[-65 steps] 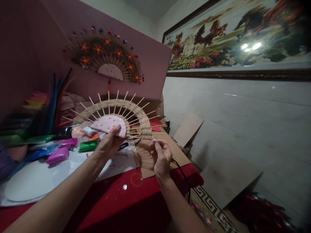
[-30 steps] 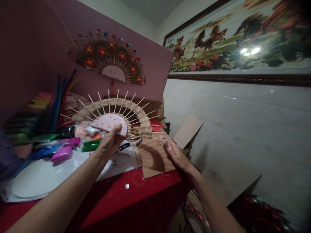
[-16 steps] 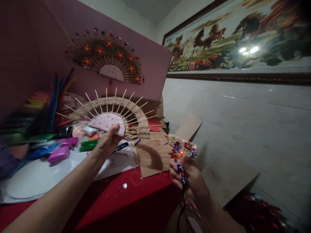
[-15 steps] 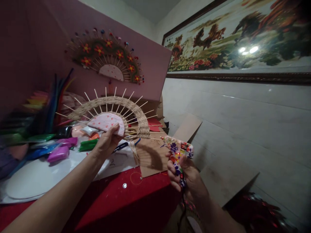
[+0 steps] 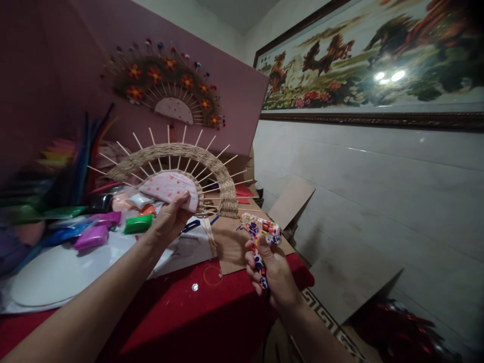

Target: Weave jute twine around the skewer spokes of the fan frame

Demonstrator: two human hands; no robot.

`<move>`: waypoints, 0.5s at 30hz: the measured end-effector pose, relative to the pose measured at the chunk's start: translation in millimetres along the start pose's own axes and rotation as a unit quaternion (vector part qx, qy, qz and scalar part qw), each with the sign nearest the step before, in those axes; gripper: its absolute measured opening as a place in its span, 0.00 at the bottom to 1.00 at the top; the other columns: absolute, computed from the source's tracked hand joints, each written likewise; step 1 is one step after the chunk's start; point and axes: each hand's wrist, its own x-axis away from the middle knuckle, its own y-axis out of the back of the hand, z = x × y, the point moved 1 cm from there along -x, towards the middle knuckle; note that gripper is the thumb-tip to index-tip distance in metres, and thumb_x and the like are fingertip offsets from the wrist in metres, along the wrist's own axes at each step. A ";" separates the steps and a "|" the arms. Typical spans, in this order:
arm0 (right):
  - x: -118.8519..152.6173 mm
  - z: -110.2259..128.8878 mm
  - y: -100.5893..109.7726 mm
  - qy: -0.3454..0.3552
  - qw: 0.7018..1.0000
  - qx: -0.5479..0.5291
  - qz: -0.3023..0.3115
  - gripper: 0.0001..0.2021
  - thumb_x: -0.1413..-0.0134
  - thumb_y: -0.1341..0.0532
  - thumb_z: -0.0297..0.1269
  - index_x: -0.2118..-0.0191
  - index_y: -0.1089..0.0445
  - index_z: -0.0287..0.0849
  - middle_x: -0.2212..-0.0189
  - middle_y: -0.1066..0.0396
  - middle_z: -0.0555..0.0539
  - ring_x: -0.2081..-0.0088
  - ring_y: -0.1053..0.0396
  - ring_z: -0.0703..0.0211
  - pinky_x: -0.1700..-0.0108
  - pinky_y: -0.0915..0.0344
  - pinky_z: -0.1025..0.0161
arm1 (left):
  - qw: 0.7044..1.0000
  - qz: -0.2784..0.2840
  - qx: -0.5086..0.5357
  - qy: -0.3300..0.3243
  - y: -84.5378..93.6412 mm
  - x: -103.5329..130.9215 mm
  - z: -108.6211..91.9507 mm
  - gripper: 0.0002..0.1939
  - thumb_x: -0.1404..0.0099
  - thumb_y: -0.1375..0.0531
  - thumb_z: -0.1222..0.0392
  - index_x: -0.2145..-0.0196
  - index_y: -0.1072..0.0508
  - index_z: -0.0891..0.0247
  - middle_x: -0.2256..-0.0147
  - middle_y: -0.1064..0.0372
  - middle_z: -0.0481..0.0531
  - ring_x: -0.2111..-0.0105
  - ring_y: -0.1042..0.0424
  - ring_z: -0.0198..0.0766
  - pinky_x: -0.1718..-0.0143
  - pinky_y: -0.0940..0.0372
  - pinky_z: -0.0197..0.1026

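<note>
My left hand (image 5: 174, 212) pinches the lower right of a woven fan (image 5: 206, 157), thumb on its pink spotted half-round centre. The fan is held up above the table, with thin wooden sticks fanning out through a band of braided twine. In my right hand (image 5: 270, 264) is a glue gun (image 5: 260, 229) with a flower pattern, its handle wrapped by my fingers. Its nozzle points left, close to the fan's lower right end; whether they touch I cannot tell.
A finished fan with orange flowers (image 5: 154, 75) hangs on the pink board (image 5: 234, 85). Bags of coloured clay (image 5: 93, 237), a white disc (image 5: 41, 282) and brown cardboard (image 5: 232, 242) lie on the red-covered table (image 5: 170, 312). A framed horse picture (image 5: 321, 65) hangs at right.
My right hand has brought the glue gun left, toward the fan's right end. The fan has risen slightly and shifted a little to the right in my left hand.
</note>
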 end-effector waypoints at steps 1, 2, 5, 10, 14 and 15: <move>-0.4 -0.7 -0.6 -0.001 1.000 0.003 -0.004 0.21 0.54 0.43 0.57 0.67 0.40 0.42 0.83 0.44 0.57 0.87 0.52 0.73 0.92 0.49 0.75 | 1.000 -0.001 0.003 0.003 0.0 0.0 0.3 0.05 0.47 0.39 0.70 0.70 0.30 0.68 0.71 0.27 0.51 0.73 0.29 0.32 0.70 0.31 0.33; -0.7 -1.4 -1.2 -0.002 1.000 0.006 -0.008 0.21 0.54 0.43 0.58 0.67 0.40 0.42 0.83 0.44 0.57 0.87 0.52 0.73 0.92 0.49 0.75 | 1.000 -0.003 0.005 0.006 0.0 0.2 0.5 0.05 0.47 0.40 0.70 0.70 0.30 0.68 0.72 0.28 0.51 0.74 0.29 0.32 0.70 0.31 0.33; -1.2 -2.3 -2.1 -0.001 1.000 0.020 -0.016 0.22 0.54 0.43 0.58 0.68 0.40 0.41 0.84 0.44 0.57 0.87 0.52 0.73 0.92 0.49 0.75 | 1.000 -0.005 0.008 0.009 -1.1 1.1 0.4 0.06 0.48 0.40 0.71 0.70 0.30 0.68 0.73 0.28 0.50 0.75 0.30 0.31 0.69 0.31 0.33; 0.0 -1.2 -2.8 0.006 0.999 0.038 -0.029 0.22 0.55 0.43 0.59 0.70 0.41 0.41 0.84 0.44 0.57 0.87 0.51 0.73 0.92 0.49 0.75 | 1.000 -0.003 0.003 0.001 -2.6 2.2 0.1 0.05 0.48 0.40 0.71 0.70 0.31 0.68 0.72 0.28 0.50 0.74 0.29 0.31 0.70 0.30 0.34; 0.3 -0.6 -4.1 -0.002 0.999 0.038 -0.033 0.23 0.56 0.43 0.59 0.70 0.41 0.42 0.84 0.44 0.57 0.87 0.51 0.73 0.92 0.49 0.75 | 1.000 -0.004 0.003 -0.007 -2.0 1.2 0.6 0.05 0.48 0.39 0.70 0.71 0.31 0.67 0.70 0.28 0.50 0.73 0.29 0.32 0.69 0.30 0.34; 0.2 -0.6 -4.4 -0.004 0.999 0.038 -0.035 0.23 0.56 0.43 0.59 0.70 0.41 0.42 0.84 0.44 0.57 0.87 0.51 0.73 0.92 0.49 0.75 | 1.000 -0.006 0.002 -0.008 -1.7 0.9 0.7 0.05 0.48 0.39 0.70 0.71 0.31 0.67 0.70 0.28 0.51 0.73 0.29 0.32 0.69 0.30 0.34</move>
